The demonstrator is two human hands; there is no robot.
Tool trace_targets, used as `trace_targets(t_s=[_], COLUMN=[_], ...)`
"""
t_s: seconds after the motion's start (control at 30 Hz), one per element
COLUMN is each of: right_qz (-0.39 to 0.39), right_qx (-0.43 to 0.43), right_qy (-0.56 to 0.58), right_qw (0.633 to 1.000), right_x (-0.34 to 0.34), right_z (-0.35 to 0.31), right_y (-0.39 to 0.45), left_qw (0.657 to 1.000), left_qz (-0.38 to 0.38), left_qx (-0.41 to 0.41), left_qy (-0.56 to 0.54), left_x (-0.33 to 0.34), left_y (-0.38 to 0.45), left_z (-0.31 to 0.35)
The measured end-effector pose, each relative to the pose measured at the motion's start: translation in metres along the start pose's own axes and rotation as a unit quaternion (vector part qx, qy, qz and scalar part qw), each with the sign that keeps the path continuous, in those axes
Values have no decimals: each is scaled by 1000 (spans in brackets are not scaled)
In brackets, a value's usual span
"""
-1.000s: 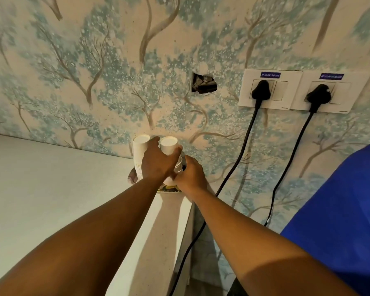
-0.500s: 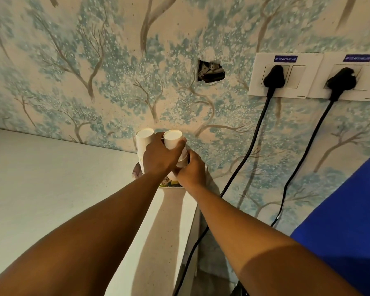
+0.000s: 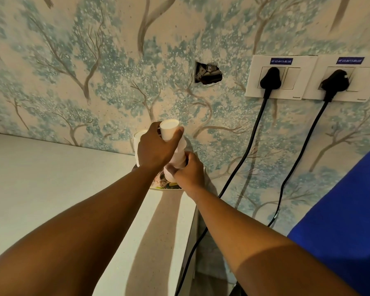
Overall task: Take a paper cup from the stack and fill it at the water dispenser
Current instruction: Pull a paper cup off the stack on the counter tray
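Note:
Two stacks of upside-down white paper cups stand on a patterned plate [image 3: 166, 187] at the far right end of the white counter [image 3: 51, 189], against the wall. My left hand [image 3: 155, 147] grips the top paper cup [image 3: 169, 130] of the right stack and holds it lifted and tilted. My right hand [image 3: 189, 173] clasps the lower part of that right stack [image 3: 177, 160]. The left stack [image 3: 138, 137] shows only partly behind my left hand. No water dispenser is recognisable in this view.
Two black plugs [image 3: 269, 79] sit in white wall sockets [image 3: 280, 76] at the right, and their cables [image 3: 244, 159] hang down past the counter's right edge. A ragged hole [image 3: 207, 74] opens in the tree-patterned wallpaper. A large blue object [image 3: 346, 221] fills the lower right.
My left hand has pulled the top cup upward and tilted it away from the stack, while my right hand stays around the stack's lower part. The camera has moved closer.

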State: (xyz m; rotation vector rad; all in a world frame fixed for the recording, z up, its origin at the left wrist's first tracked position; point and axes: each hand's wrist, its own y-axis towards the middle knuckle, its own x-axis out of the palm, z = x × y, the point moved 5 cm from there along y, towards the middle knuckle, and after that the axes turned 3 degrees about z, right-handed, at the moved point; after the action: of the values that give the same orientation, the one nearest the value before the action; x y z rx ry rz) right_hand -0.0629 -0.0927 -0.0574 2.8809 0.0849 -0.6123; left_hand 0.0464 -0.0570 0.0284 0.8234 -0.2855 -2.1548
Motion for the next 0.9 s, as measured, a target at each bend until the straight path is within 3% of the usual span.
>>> trace_targets(t_s=[0.2, 0.33, 0.63, 0.77, 0.9], right_qz=[-7, -7, 22, -1, -40], right_qx=[6, 4, -57, -78, -91], right_qy=[7, 5, 4, 16, 31], right_qw=[1000, 1000, 998, 997, 995], right_x=[-4, -8, -36, -45, -54], right_z=[-3, -10, -26, -31, -37], right_y=[-2, -6, -36, -60, -92], left_qw=[995, 994, 989, 962, 943], left_qz=[71, 85, 30, -50, -115], left_qx=[56, 42, -76, -150, -205], left_qy=[-38, -63, -120, -222, -236], left_x=[-32, -44, -54, -54, -54], left_y=[17, 17, -9, -35, -71], left_z=[29, 34, -5, -15, -13])
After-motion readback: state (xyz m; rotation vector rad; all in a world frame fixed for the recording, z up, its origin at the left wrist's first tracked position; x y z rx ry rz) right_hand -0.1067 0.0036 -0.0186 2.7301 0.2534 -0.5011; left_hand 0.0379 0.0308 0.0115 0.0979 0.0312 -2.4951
